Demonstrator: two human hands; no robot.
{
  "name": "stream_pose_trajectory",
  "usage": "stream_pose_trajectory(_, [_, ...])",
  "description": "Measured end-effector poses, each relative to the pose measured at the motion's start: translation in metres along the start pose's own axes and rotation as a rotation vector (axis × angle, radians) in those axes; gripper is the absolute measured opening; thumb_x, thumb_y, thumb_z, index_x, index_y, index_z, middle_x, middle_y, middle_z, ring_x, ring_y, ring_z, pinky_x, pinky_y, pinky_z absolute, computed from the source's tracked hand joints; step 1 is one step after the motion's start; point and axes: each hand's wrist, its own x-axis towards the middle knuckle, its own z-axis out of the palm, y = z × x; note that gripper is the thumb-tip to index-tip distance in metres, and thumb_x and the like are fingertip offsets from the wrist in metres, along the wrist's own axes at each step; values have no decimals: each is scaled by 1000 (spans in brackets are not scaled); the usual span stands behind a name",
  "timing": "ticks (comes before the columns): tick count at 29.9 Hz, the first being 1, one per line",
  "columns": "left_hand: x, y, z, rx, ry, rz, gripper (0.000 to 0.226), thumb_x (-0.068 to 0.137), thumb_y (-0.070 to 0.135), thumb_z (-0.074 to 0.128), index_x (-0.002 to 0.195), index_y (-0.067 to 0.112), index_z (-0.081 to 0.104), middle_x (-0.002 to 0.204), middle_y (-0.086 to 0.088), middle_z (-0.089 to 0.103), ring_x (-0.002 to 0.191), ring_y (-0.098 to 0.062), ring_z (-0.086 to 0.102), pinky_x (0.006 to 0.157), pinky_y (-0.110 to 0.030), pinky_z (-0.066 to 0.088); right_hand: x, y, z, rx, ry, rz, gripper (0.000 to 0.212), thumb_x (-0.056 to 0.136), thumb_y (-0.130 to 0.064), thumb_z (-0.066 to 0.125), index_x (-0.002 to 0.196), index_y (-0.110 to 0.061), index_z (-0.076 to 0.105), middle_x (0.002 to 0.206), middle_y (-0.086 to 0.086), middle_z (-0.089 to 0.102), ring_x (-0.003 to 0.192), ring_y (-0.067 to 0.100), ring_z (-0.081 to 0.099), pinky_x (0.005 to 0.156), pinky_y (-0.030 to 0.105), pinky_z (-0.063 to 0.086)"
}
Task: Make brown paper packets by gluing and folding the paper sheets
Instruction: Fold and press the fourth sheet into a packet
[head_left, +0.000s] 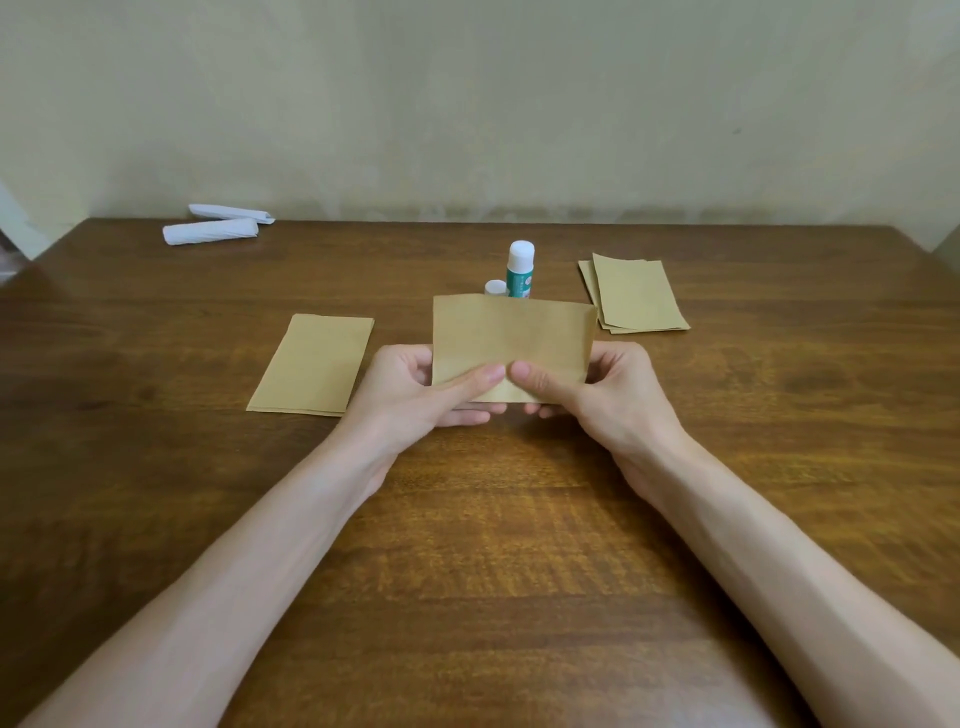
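Observation:
I hold a folded brown paper sheet (511, 338) upright above the middle of the wooden table (467, 545). My left hand (415, 387) pinches its lower left part, thumb on the front and fingers behind. My right hand (597, 387) pinches the lower right part the same way; the two thumbs nearly meet at the bottom centre. Behind the sheet stands a green and white glue stick (519, 270), with its white cap (495, 288) beside it, both partly hidden. A flat brown packet (311, 364) lies to the left. A small stack of brown sheets (634, 293) lies to the right.
Two rolled white paper bundles (210, 231) lie at the table's far left corner, near the pale wall. The table's far edge runs just behind them.

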Motion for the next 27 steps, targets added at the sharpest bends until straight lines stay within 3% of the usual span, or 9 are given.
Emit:
stream_pose_trajectory(11, [0,5,-4,17,42,-3,28,83,20,83,107,9,71,92,-10,80,86,-23,79,71,-23,63,-2,-8,-2,73,-66,62,31,90,-22,81,116,-6,78,95,10,82,89,26,80,83,32,66])
stream_pose_trajectory(27, [3,6,-9,-2,39,-9,32,84,23,82,109,7,72,97,-8,81,90,-25,79,79,-28,64,-1,-8,-6,107,-14,49,22,92,-22,80,105,-6,82,95,11,82,92,25,80,84,35,66])
